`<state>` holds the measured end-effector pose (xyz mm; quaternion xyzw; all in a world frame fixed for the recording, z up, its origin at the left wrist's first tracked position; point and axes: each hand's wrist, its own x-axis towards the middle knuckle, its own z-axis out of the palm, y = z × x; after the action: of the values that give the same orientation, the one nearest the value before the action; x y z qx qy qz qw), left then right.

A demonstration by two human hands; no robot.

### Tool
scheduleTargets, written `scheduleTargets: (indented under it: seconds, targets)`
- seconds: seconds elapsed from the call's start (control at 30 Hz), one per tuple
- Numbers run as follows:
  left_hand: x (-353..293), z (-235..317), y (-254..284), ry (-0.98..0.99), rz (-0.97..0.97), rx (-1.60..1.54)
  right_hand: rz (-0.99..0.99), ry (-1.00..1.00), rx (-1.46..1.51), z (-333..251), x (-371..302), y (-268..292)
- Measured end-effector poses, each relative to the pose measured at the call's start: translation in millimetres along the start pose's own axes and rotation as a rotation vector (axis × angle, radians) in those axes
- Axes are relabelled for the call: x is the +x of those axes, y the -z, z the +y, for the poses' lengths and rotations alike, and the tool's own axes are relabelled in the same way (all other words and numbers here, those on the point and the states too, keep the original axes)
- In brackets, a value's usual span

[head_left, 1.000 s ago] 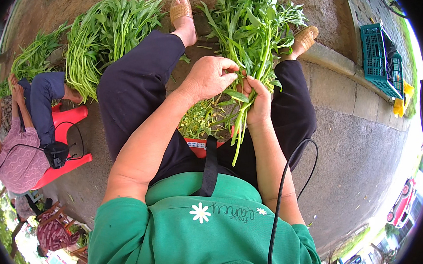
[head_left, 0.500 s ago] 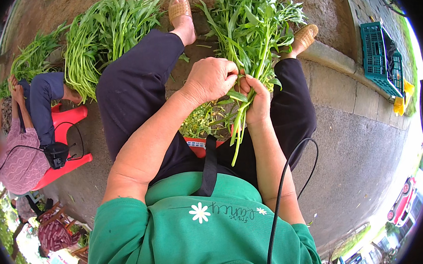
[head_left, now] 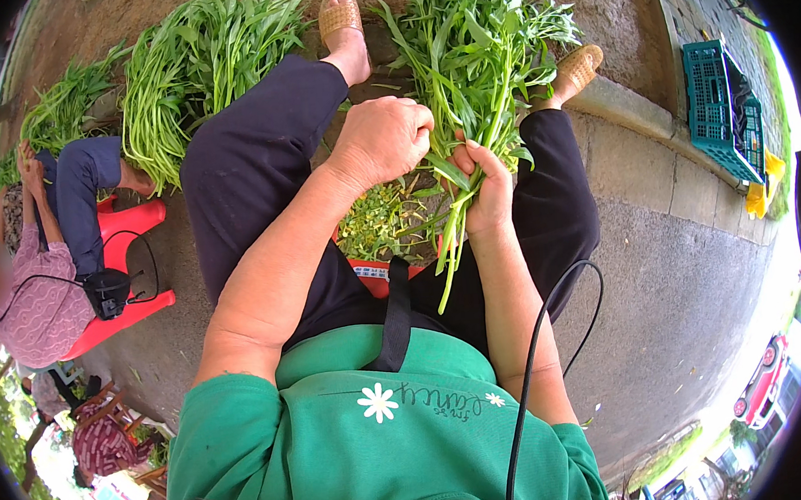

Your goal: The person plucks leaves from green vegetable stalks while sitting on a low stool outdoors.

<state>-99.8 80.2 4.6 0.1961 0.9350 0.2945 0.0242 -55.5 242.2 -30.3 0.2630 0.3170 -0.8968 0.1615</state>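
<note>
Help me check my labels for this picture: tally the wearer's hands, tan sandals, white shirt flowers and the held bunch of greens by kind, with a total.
Hands: 2 (left hand, right hand)
Tan sandals: 2 (left sandal, right sandal)
White flowers: 2 (larger flower, smaller flower)
Held bunch of greens: 1
Total: 7

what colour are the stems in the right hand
Light green stems, clearest in the head view.

To the right of our hands (head_left: 488,193) we see a teal crate (head_left: 711,112) with a yellow object (head_left: 765,189) at its corner; farther right and behind, a red car (head_left: 764,378). Left of them, we spot a seated person (head_left: 43,312) in a pink top, a red stool (head_left: 138,217) and a black pouch (head_left: 106,294).
</note>
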Motion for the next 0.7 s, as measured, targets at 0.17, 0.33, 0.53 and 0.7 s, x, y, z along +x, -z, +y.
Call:
scheduleTargets:
  seconds: [0.17, 0.33, 0.53, 0.7]
  targets:
    - [2.1, -1.1, 5.0, 0.019, 0.031, -0.003, 0.001, 0.007, -0.003, 0.5, -0.4, -0.7]
    - [3.2, -3.3, 5.7, 0.01, 0.089, -0.038, 0.024, 0.015, 0.009, 1.8, 0.5, -1.6]
    - [3.1, -5.9, 3.5, -0.033, 0.108, -0.016, 0.021, 0.011, 0.023, 2.0, 1.5, -0.3]
    - [2.8, -5.9, 3.4, -0.049, 0.104, 0.046, -0.005, 0.005, 0.033, 2.0, 1.5, 0.7]
